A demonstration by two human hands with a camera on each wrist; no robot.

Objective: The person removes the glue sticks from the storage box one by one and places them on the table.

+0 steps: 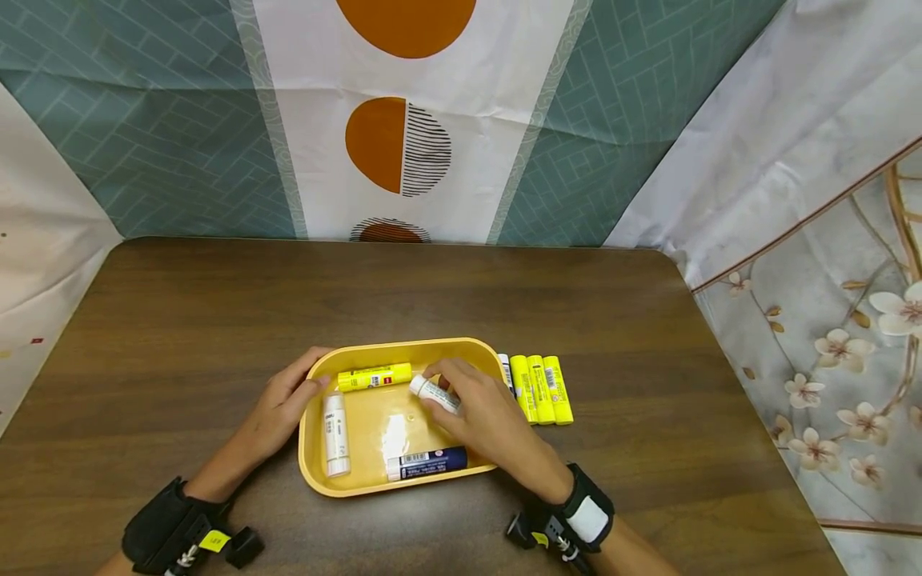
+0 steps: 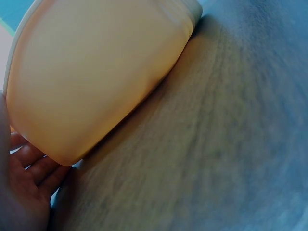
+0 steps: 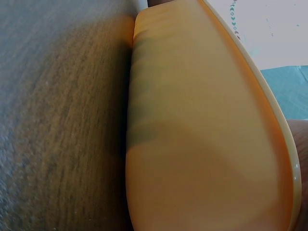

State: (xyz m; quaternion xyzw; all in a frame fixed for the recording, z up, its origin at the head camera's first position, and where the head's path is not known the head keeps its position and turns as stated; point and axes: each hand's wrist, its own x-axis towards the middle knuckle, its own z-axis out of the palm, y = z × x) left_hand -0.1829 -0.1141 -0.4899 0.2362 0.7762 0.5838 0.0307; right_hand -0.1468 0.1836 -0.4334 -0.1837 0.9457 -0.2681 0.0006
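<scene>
A yellow plastic tray [image 1: 396,490] sits on the table. My left hand [image 1: 281,404] grips its left end, thumb over the rim and fingers outside; the left wrist view shows those fingers [image 2: 41,168] behind the tray wall. Inside the tray, my right hand [image 1: 490,408] pinches a white glue stick [image 1: 434,394], its lower end covered by fingers. Also in the tray lie a yellow glue stick [image 1: 374,377] along the far side, a white glue stick [image 1: 335,436] at the left and a dark blue glue stick [image 1: 428,463] along the near side. The tray wall [image 3: 192,120] fills much of the right wrist view.
Right of the tray, several yellow glue sticks [image 1: 540,390] lie side by side, with a white and dark one [image 1: 507,372] partly hidden by the tray rim. The brown table [image 1: 238,304] ends at a patterned cloth [image 1: 317,160] behind.
</scene>
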